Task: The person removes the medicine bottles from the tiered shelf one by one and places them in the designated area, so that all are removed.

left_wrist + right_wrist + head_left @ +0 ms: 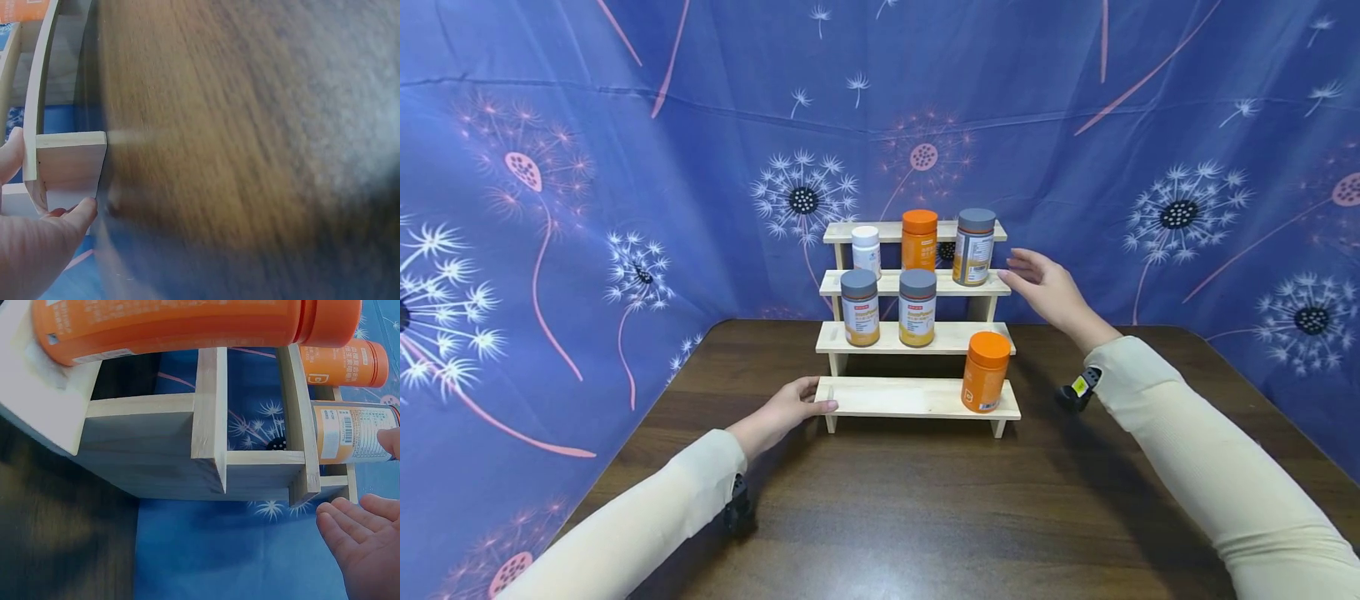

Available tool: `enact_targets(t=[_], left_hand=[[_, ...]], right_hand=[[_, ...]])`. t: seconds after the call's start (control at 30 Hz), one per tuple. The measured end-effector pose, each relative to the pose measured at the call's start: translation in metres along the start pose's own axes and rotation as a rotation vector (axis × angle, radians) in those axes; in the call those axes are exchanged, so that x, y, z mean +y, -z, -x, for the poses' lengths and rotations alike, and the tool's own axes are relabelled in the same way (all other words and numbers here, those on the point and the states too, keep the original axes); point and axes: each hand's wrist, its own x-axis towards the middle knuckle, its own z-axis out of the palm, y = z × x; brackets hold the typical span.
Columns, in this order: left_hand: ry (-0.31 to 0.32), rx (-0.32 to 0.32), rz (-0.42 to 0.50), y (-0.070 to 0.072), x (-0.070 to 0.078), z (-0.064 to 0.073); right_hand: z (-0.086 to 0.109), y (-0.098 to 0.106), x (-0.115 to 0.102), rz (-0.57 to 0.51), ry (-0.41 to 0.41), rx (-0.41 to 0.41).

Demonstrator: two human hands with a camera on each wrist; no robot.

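Note:
A stepped wooden display rack [895, 397] stands on the table. My left hand [790, 408] grips the left end of its lowest shelf, thumb on top and fingers underneath by the leg [72, 162]. At the right end of the third shelf up is a grey-lidded jar [974, 250]. My right hand [1045, 287] is beside that jar with fingers extended. In the right wrist view, the thumb overlaps the jar's label [353, 434]; I cannot tell whether it touches. An orange jar [985, 375] stands at the right of the lowest shelf.
Two grey-lidded jars [861, 308] stand on the second shelf up. A small white bottle [866, 250] and another orange jar [919, 242] share the third. A dark wooden tabletop [895, 508] extends in front, and a blue dandelion-print cloth [700, 167] hangs behind.

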Motion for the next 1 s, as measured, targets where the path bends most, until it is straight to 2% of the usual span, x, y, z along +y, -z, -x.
enact_targets(t=[0.23, 0.5, 0.83, 1.0], left_hand=[[-0.01, -0.006, 0.058, -0.003, -0.002, -0.001], [-0.04, -0.015, 0.219, -0.01, -0.004, -0.003], [-0.039, 0.007, 0.282, -0.015, -0.006, -0.003], [-0.038, 0.015, 0.297, -0.014, -0.006, -0.003]], right_hand=[[-0.009, -0.006, -0.005, -0.033, -0.016, 0.005], [-0.018, -0.016, -0.009, -0.131, -0.043, 0.007], [-0.029, -0.027, -0.013, -0.139, -0.062, 0.024], [-0.037, -0.031, -0.015, -0.234, -0.111, 0.034]])
